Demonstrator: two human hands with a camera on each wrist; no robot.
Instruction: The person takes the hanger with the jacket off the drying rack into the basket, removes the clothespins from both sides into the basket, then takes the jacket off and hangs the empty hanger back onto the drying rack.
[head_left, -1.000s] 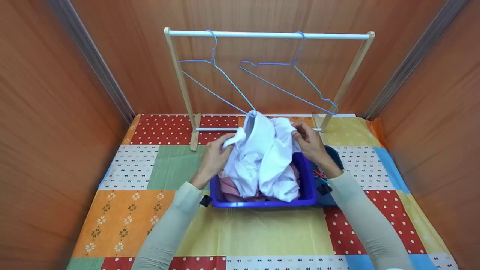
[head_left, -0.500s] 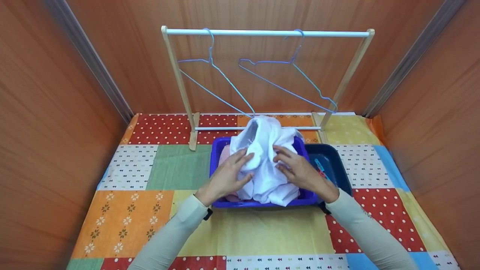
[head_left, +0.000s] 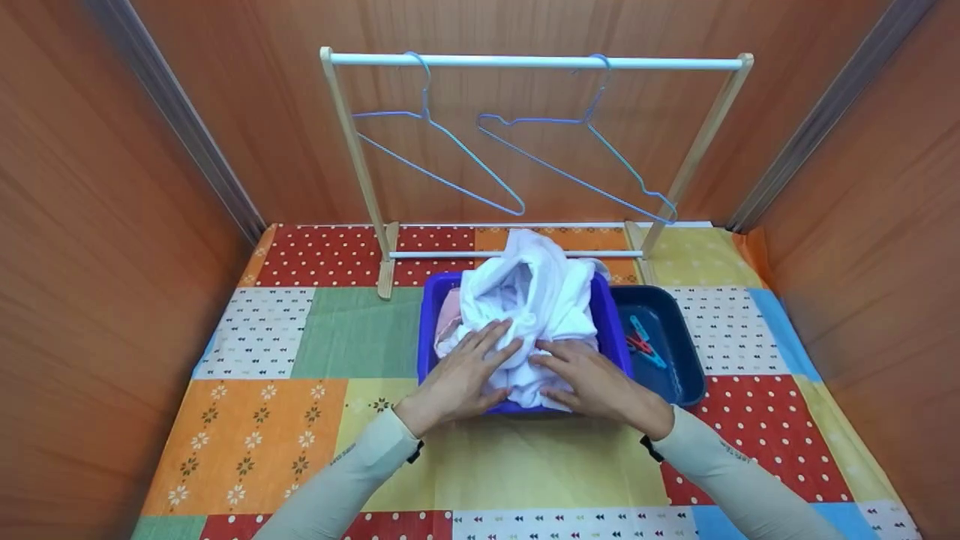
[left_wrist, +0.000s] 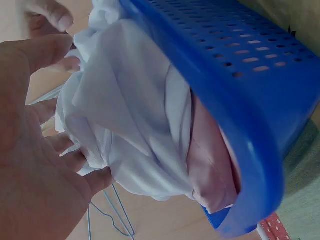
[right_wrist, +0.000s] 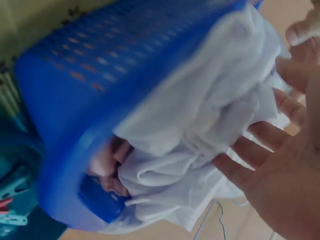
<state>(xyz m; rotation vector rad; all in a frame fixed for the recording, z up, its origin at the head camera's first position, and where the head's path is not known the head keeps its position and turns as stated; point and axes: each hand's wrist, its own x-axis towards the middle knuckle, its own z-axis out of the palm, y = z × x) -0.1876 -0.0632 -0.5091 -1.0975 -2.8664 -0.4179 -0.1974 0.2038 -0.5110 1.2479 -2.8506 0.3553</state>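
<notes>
A white garment (head_left: 559, 289) lies heaped in a purple-blue plastic basket (head_left: 619, 341), rising above its back rim, with an opening in the cloth facing up. My left hand (head_left: 456, 381) is spread over the front left of the heap, its fingertips right at the cloth. From the right, my right hand (head_left: 592, 381) reaches over the front with fingers extended against the same garment. Beneath the white cloth a pink garment (left_wrist: 212, 162) shows in the left wrist view, mostly hidden. Neither hand grips the cloth.
Behind the basket stands a rack with a white rail (head_left: 510, 61) and two blue wire hangers (head_left: 472, 157) (head_left: 555, 120). A dark tray (head_left: 686, 367) right of the basket holds blue and red clothespins (head_left: 643, 345). Wooden panels enclose the back and sides.
Both hands have let go of the raised white garment and moved down toward the front. The garment has sunk into the basket, away from the left hanger.
</notes>
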